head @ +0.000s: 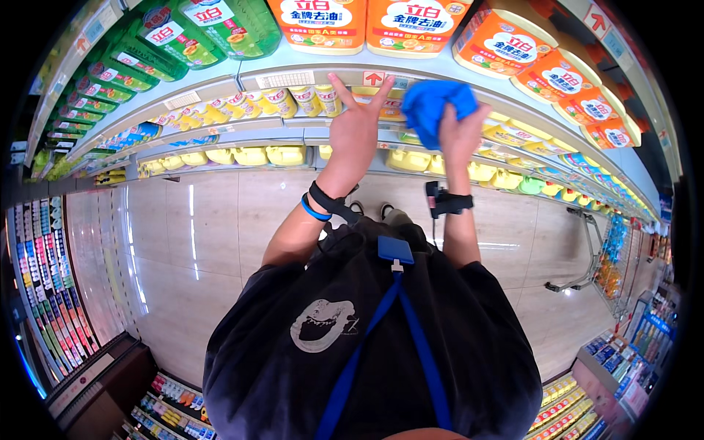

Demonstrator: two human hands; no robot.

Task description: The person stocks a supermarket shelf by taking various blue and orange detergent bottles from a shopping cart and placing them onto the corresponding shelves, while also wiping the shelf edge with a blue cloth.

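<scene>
My left hand (pixel 356 126) is at the front edge of a store shelf, two fingers spread in a V and their tips on the price-label strip (pixel 341 80). Between those fingertips sits a label with a red arrow (pixel 374 79). In my right hand (pixel 461 132) is a bunched blue cloth (pixel 437 110), slightly blurred, in front of the same shelf edge to the right. Behind the strip stand large orange-labelled Liby detergent jugs (pixel 320 27). Green detergent bottles (pixel 231 27) line the shelf to the left.
Lower shelves hold yellow bottles (pixel 280 102) and yellow-capped jugs (pixel 286 155). A wire shopping cart (pixel 616 264) stands on the tiled floor (pixel 214 231) at the right. Stocked shelves (pixel 49 264) rise at the far left. A blue lanyard with a card holder (pixel 395 250) hangs from my neck.
</scene>
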